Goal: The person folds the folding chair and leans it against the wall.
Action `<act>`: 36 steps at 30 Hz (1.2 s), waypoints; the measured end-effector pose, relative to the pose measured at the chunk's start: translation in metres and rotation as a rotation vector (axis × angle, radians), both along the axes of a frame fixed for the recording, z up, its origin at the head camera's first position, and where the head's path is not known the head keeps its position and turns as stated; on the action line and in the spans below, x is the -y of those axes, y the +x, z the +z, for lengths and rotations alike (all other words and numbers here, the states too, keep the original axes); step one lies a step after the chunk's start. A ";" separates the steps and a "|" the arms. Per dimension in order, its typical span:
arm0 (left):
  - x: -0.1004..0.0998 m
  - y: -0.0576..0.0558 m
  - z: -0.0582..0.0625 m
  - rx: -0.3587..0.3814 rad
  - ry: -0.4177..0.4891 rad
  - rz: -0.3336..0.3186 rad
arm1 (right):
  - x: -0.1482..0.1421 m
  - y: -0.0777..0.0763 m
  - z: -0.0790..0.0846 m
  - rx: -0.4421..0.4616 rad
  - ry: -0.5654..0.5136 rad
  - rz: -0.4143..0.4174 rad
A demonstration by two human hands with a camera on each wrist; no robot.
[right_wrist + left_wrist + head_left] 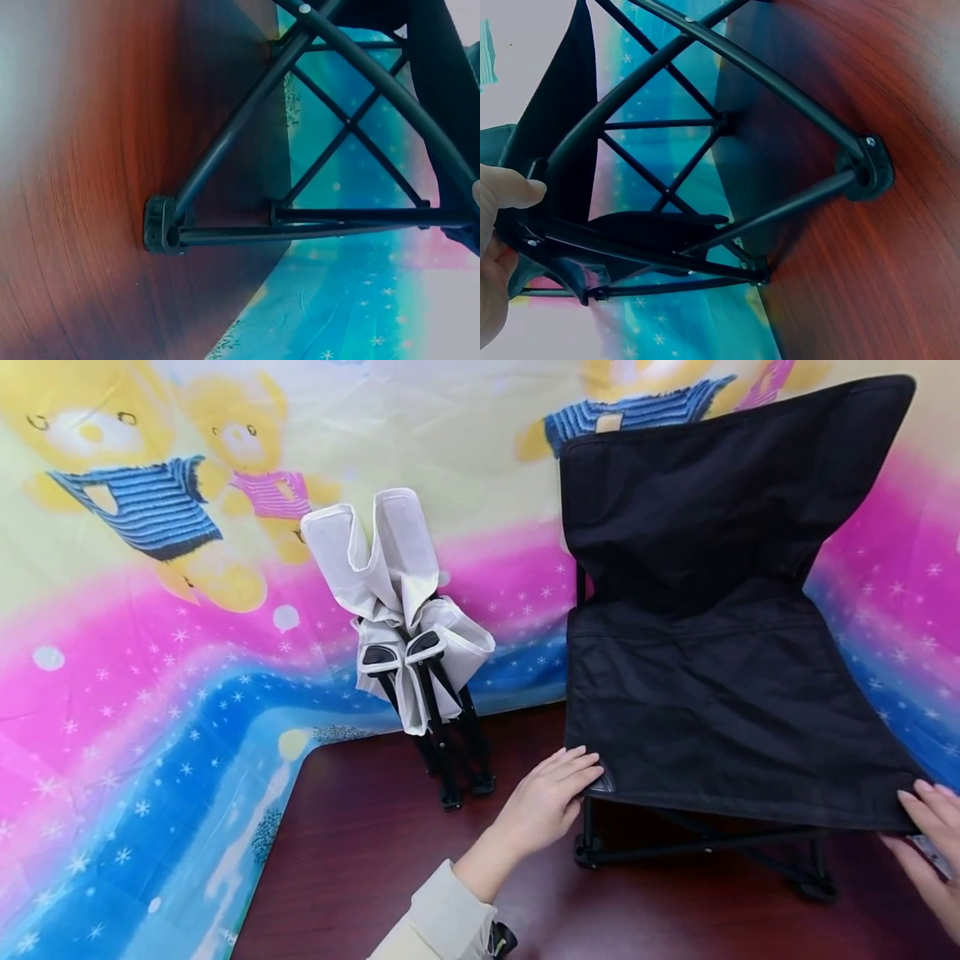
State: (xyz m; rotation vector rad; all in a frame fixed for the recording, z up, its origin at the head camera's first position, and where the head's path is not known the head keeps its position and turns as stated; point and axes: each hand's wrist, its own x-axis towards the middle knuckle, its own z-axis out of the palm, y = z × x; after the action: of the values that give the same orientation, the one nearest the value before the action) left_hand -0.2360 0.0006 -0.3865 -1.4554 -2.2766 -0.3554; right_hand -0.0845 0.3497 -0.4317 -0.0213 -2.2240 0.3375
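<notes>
A black folding chair stands unfolded on the right of the table, its fabric seat and backrest spread. My left hand holds the seat's front left corner, fingers on top; the left wrist view shows the thumb against the corner by the frame tubes. At the front right corner, my right hand has its fingers above the seat edge and its thumb below. Only a bit of that hand enters the right wrist view. Crossed black legs with plastic feet support the chair.
A white folding chair, folded up, stands left of the black one near the back edge. Beneath both is a dark red-brown wooden table. Behind it hangs a colourful cloth printed with bears and snowflakes.
</notes>
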 end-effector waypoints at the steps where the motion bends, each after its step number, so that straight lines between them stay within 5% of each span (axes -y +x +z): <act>1: 0.001 -0.001 -0.001 -0.004 0.004 -0.009 | -0.001 0.000 0.000 -0.004 0.006 0.004; 11: 0.005 -0.007 -0.006 -0.027 0.078 -0.088 | -0.027 -0.007 -0.020 -0.027 0.045 0.116; 18: 0.006 -0.013 -0.010 -0.109 0.115 -0.136 | -0.042 -0.016 -0.031 -0.152 0.052 0.239; 21: 0.007 -0.014 -0.011 -0.147 0.125 -0.148 | -0.067 -0.023 -0.059 -0.163 0.019 0.232; 25: 0.008 -0.015 -0.011 -0.150 0.143 -0.157 | -0.142 -0.045 -0.143 -0.232 -0.014 0.240; 29: 0.008 -0.016 -0.012 -0.110 0.172 -0.171 | -0.199 -0.063 -0.207 -0.297 -0.046 0.253; 36: 0.006 -0.017 -0.015 -0.041 0.243 -0.187 | -0.220 -0.070 -0.228 -0.237 -0.044 0.270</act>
State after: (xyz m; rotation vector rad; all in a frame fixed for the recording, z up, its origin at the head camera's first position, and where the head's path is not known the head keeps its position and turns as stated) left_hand -0.2530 -0.0058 -0.4010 -1.5339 -1.9901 -0.6292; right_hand -0.1543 0.5696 -0.6599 0.2838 -1.9843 0.5098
